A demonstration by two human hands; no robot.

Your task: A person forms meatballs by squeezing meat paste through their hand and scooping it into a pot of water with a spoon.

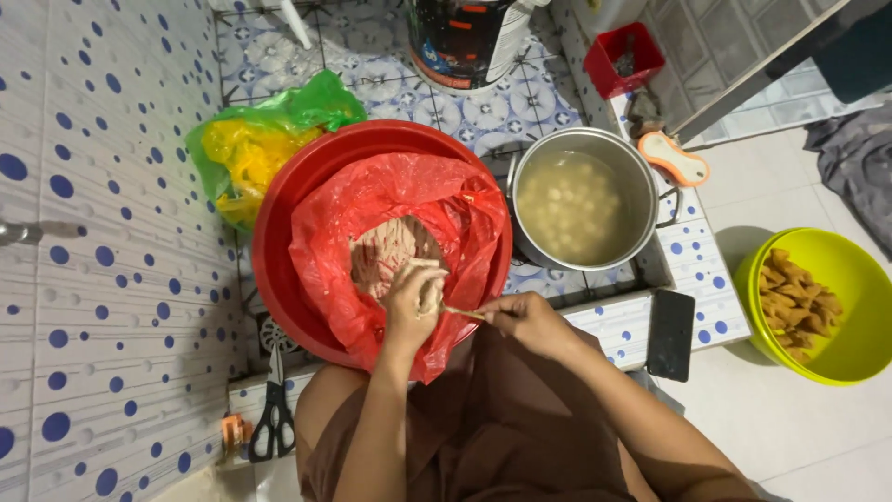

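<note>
1. Head view, looking straight down: a large red basin (279, 232) on a tiled worktop (715, 307) patterned with blue dots, taken here as the landmark for every place below.
2. Inside the basin, a red plastic bag (390, 204) opened wide, with a mound of pale pinkish paste (386, 256) lying in its middle.
3. Over the near rim of the basin, left hand (413, 302) curled narrowly around a small lump of the paste, fingers closed on it.
4. Just right of that, still at the near rim, right hand (525, 316) pinched on a thin spoon or stick (462, 312), its tip touching the lump in the left hand.
5. Right of the basin and almost touching it, a steel pot (641, 186) of cloudy liquid with many pale round balls (567, 200) in it.
6. Judged from this: a good number of balls already shaped and dropped in the pot, one more being formed, and a sizeable mound of paste left in the bag.
7. Left of and behind the basin, a green and yellow plastic bag (246, 149), bunched up.
8. Near left of the basin, black-handled scissors (274, 409) lying on the worktop edge.
9. Near right of the basin, beyond the pot, a dark phone (671, 333) flat on the worktop.
10. Far right of the basin, down on the floor, a yellow-green bowl (855, 279) holding golden fried pieces (794, 302).
11. Behind the basin, a large bucket-like container (465, 42) and a small red box (623, 60).
</note>
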